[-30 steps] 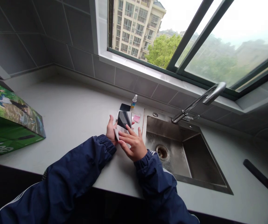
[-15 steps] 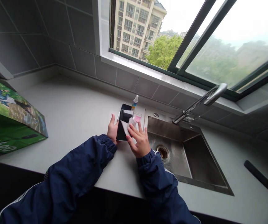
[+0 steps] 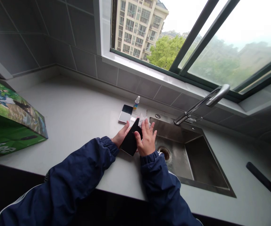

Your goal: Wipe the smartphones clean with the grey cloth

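Observation:
My left hand (image 3: 120, 135) is closed around a black phone (image 3: 130, 142), gripping it by its sides with the dark face turned up and tilted. Crumpled under the fingertips of my right hand (image 3: 146, 138) is a white tissue (image 3: 142, 120), pressed against the phone's upper right edge. Behind the hands, a second flat device like a phone (image 3: 125, 114) lies on the counter, its glossy face reflecting light. Right beside that device stands a small spray bottle (image 3: 136, 103) with a white top and a blue and yellow label.
A steel sink (image 3: 173, 138) is set into the white counter (image 3: 79, 106) close to my right hand, with a chrome tap (image 3: 196, 105) behind it. A green printed box (image 3: 13, 119) stands at the left. A black handle (image 3: 262, 179) lies at the far right.
The phone has come nearer and turned clockwise, uncovering the device behind it. My right hand has slid the tissue from the middle of the screen to the upper right edge.

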`<move>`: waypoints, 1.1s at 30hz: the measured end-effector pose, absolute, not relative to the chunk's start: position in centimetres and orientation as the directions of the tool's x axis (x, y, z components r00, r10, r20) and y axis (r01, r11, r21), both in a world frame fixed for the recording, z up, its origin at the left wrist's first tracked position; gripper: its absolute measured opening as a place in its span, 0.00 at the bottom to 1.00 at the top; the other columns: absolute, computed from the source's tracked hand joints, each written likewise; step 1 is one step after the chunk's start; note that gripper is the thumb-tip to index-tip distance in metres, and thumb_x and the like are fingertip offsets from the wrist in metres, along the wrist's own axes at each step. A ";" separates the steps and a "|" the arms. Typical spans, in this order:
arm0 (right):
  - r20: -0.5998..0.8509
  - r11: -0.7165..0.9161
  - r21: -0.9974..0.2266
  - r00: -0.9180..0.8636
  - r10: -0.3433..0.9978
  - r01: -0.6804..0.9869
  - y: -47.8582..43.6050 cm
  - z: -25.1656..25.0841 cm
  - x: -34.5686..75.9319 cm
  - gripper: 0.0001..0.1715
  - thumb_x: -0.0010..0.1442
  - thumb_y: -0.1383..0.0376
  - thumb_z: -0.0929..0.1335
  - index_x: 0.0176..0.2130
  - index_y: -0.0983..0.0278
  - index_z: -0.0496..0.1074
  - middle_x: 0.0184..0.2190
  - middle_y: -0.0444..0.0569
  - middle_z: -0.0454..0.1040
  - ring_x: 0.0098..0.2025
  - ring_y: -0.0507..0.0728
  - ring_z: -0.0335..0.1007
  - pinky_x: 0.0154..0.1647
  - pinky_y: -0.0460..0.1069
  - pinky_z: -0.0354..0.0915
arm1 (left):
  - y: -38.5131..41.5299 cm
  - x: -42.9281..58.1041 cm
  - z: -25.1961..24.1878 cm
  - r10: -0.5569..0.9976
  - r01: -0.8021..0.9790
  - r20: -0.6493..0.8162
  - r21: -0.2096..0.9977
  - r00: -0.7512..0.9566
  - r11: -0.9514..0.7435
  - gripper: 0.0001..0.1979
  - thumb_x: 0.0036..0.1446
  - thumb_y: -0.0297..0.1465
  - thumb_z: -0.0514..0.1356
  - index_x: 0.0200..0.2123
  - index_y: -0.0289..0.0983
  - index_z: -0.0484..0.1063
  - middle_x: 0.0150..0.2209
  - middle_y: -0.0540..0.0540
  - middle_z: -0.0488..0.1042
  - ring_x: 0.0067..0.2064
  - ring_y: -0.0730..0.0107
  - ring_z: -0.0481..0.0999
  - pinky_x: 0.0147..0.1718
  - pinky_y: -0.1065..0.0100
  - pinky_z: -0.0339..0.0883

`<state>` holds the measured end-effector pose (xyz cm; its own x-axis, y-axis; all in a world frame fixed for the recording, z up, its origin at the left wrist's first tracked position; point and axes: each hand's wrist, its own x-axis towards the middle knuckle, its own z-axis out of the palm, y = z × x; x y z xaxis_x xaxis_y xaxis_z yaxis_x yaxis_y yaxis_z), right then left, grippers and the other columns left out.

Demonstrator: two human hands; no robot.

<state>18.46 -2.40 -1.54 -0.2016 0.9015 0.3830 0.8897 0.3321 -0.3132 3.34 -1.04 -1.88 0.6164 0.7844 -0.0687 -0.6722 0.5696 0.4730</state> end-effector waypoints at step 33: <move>0.288 0.673 -0.381 -0.611 0.738 0.634 -4.8 0.6 16.7 0.28 0.63 0.52 0.69 0.60 0.56 0.70 0.63 0.51 0.67 0.73 0.69 0.39 0.64 0.81 0.32 | -0.5 2.2 -0.3 0.957 -0.864 -0.164 0.414 0.240 0.288 0.39 0.63 0.56 0.45 0.57 0.27 0.69 0.43 0.29 0.79 0.40 0.48 0.81 0.44 0.50 0.74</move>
